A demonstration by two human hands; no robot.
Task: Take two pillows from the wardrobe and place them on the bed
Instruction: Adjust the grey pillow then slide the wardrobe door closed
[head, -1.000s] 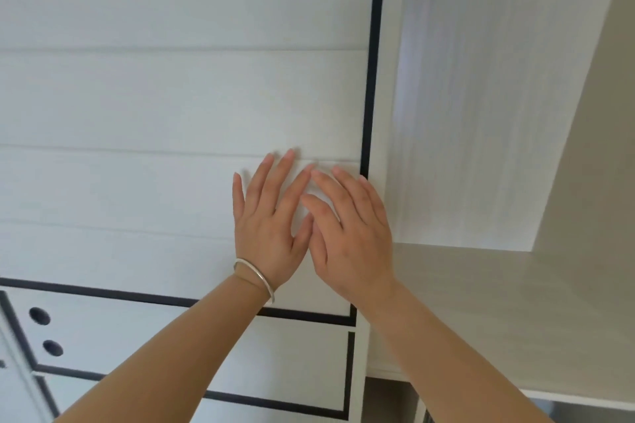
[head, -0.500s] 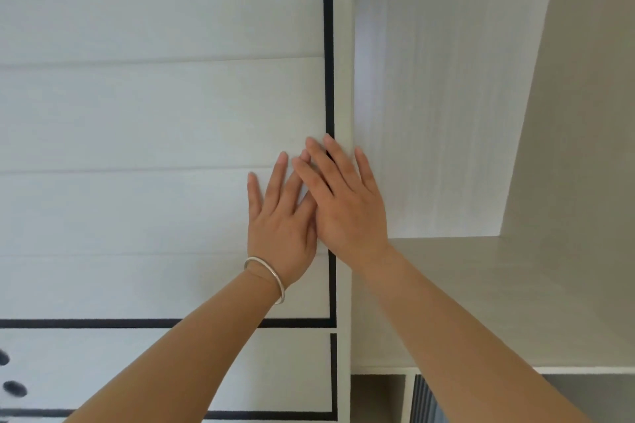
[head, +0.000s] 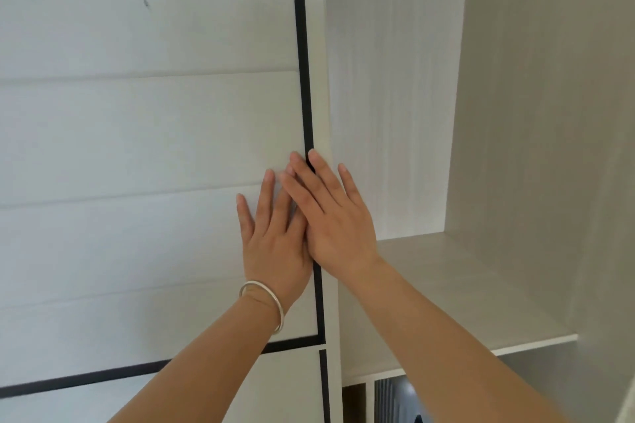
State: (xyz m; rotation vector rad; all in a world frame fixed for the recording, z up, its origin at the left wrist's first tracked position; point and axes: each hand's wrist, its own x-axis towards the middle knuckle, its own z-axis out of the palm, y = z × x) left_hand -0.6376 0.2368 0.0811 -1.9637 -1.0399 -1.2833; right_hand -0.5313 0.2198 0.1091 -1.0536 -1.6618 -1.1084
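Note:
Both palms lie flat on the white sliding wardrobe door [head: 147, 134], close to its black-trimmed right edge. My left hand [head: 271, 240], with a silver bangle on the wrist, has its fingers spread on the panel. My right hand [head: 333, 216] partly overlaps it and reaches across the door's edge. Neither hand holds anything. Right of the door an open wardrobe compartment [head: 395, 96] shows a bare pale shelf [head: 464, 302]. No pillow and no bed are in view.
A lower door panel [head: 281, 388] with black trim sits under the one I touch. Below the shelf a darker lower compartment [head: 395, 402] shows. The wardrobe's beige side wall [head: 549, 113] closes off the right.
The door's right edge has shifted left across the view, so more of the open compartment shows. Both hands stayed flat on the door and slid toward its edge.

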